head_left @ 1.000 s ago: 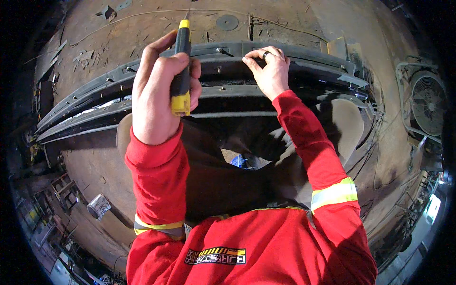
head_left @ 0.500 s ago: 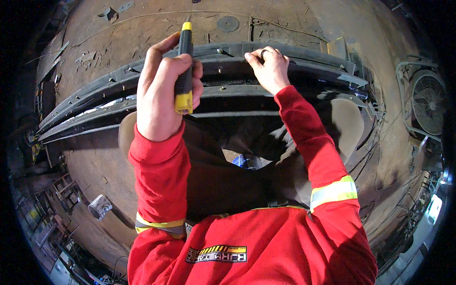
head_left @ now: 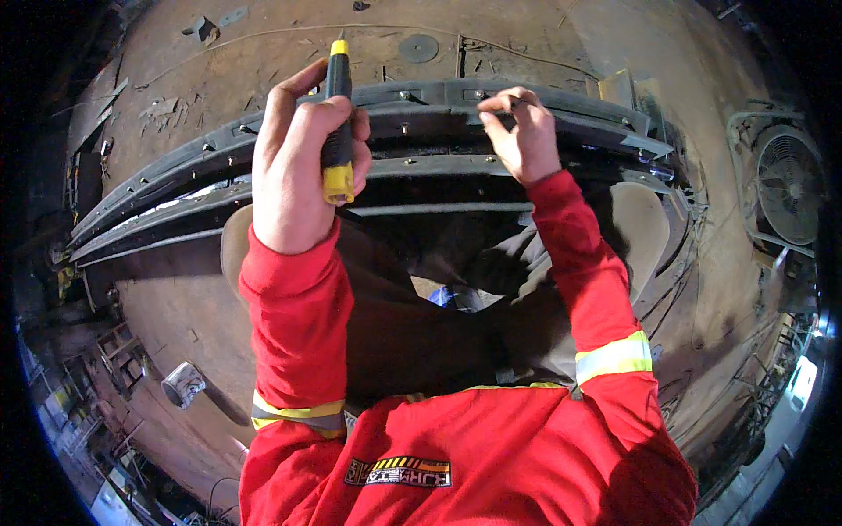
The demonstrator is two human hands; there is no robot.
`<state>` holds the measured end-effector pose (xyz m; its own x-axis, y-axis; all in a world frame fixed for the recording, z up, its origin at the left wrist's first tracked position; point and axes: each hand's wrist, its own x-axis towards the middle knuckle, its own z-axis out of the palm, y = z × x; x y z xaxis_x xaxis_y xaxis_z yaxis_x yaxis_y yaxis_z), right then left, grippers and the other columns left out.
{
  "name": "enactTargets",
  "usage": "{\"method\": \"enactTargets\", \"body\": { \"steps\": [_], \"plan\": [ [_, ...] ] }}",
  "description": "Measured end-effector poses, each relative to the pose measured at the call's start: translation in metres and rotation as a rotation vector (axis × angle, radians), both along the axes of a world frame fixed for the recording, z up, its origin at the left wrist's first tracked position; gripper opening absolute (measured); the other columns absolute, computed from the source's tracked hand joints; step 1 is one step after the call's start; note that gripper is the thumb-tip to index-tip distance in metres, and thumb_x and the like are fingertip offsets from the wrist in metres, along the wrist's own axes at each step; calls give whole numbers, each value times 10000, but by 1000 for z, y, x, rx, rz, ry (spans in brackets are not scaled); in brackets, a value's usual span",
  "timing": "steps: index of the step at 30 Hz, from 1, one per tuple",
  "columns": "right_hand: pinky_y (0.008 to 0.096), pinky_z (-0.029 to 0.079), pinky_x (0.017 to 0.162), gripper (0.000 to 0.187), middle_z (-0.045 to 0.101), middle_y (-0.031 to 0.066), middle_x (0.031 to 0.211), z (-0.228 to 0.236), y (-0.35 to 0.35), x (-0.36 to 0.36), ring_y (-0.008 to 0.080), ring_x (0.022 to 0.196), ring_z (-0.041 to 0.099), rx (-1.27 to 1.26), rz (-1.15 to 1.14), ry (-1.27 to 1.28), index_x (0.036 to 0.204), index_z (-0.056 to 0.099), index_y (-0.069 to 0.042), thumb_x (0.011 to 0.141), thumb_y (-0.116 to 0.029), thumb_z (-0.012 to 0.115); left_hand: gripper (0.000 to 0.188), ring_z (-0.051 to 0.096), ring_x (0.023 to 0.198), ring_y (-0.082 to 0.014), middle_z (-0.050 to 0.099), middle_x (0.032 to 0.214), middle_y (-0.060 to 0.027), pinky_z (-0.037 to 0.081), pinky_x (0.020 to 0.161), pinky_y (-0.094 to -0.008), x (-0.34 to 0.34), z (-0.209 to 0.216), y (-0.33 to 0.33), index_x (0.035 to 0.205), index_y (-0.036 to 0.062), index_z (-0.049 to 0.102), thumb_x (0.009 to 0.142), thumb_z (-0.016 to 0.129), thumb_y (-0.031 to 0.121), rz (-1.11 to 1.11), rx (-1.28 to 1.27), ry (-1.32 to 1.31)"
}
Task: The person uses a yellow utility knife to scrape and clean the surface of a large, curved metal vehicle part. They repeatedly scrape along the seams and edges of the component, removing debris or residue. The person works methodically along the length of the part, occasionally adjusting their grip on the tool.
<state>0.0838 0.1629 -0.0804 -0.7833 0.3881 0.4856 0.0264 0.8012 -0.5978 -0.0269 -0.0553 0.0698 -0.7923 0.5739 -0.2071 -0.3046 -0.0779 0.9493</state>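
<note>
My left hand (head_left: 296,167) is closed around a black-and-yellow hand tool (head_left: 338,131), held upright with its thin tip pointing away from me. Whether it is a knife or a screwdriver is unclear. Over the right part of a long curved dark metal strip (head_left: 289,120), my right hand (head_left: 529,140) has its thumb and forefinger curled close together. Anything small between those fingertips is too hard to make out. Just left of and beyond them, a bolt (head_left: 480,94) stands on the strip. Another bolt (head_left: 404,95) stands farther left, with several more along the strip.
A second curved strip (head_left: 438,165) runs nearer, in front of my knees. On the rusty floor beyond lie a round disc (head_left: 418,48) and a cable (head_left: 289,29). A fan (head_left: 788,184) stands at right, a white bucket (head_left: 183,384) at lower left.
My right hand has shifted right and slightly toward me, away from the strip's bolt, which now shows. The left hand keeps hold of the tool, nearly still.
</note>
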Motion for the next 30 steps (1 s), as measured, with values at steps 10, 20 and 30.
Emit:
{"method": "enactTargets", "body": {
  "steps": [10,20,30],
  "plan": [
    [437,389,972,539,645,158,1105,-8,-56,21,295,1125,553,160,191,-603,1142,600,16,952,-457,427,459,516,492,-144,591,742,-124,402,432,-250,15,8,2,1284,-28,415,872,537,134,12,76,-28],
    [362,485,894,516,707,143,914,69,-8,-2,234,913,675,-1652,549,61,1103,615,48,1025,-390,354,483,517,497,-159,578,769,-139,399,429,-255,6,-2,-23,1311,-42,380,874,525,101,92,77,36],
    [425,528,757,160,685,164,854,-5,-31,-4,342,828,662,-86,213,-494,891,715,-85,832,-171,595,465,498,512,-151,571,846,-152,369,419,-249,-5,-21,-29,1325,-22,410,884,524,76,120,30,142]
  ]
}}
